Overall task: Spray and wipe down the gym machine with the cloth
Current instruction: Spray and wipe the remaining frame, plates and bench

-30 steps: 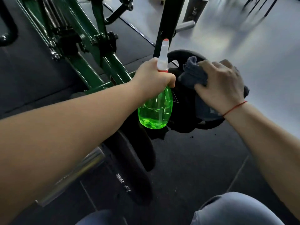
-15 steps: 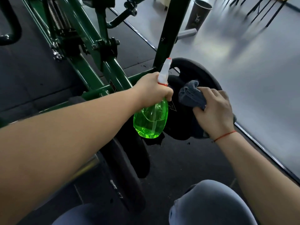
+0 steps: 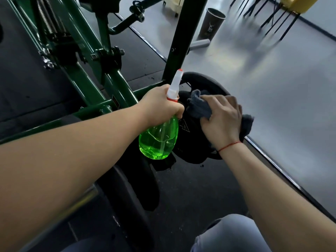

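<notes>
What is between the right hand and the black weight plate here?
In the head view, the grey cloth lies between the right hand and the black weight plate, held against its face.

No whole word could be read anywhere. The paper cup (image 3: 211,24) on the grey floor carried a pale deer-head emblem with a line of small print under it, too blurred to make out. The weight plate (image 3: 190,154) bore white angular marks, like part of a triangle or a letter. They were partly covered and unreadable. The machine frame (image 3: 85,86) had a small dark sticker with a red patch near the joint, its print too small to tell.
</notes>
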A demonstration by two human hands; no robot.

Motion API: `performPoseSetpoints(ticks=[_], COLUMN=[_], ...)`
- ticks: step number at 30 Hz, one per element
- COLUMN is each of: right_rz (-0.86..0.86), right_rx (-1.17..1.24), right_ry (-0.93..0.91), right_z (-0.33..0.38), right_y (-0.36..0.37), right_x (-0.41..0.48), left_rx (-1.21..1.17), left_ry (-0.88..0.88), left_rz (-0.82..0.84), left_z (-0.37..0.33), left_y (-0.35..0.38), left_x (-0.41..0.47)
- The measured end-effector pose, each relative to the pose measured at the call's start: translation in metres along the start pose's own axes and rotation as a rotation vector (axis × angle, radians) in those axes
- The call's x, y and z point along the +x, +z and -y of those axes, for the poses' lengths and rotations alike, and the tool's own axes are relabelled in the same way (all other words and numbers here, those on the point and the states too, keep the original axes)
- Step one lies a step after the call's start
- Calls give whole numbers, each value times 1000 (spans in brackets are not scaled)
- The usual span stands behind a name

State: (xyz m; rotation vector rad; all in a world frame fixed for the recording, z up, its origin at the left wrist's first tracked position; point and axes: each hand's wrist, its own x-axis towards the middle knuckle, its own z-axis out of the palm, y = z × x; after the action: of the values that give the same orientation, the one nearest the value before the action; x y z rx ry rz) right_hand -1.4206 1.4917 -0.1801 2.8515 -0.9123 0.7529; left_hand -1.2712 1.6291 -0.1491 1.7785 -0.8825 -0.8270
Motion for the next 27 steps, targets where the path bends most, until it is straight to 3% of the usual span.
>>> performPoseSetpoints(ticks=[4,10,15,20,24,27], right_rz=[124,8,-29,50,-240,-228], right_rx=[-37,-109,49,82,98,98], right_ry=[-162,-39,170,273,202,192], right_z=[-5,13,11,-3,-16,-27], right_y=[-21,2,0,-32,-43,-25], right_x=[19,24,-11,-34,-37,-30], left_rx=[13,29,20,3,27,33], left_ry=[3,-4,-20,-2,5,17], left_rz=[-20,-55,-56,-33,6,24], left_z=[0,-1,-3,-4,-3,-1], left_y=[-1,-3,-5,-5,-3,-1], left_x=[0,-4,-7,-7,-7,-5])
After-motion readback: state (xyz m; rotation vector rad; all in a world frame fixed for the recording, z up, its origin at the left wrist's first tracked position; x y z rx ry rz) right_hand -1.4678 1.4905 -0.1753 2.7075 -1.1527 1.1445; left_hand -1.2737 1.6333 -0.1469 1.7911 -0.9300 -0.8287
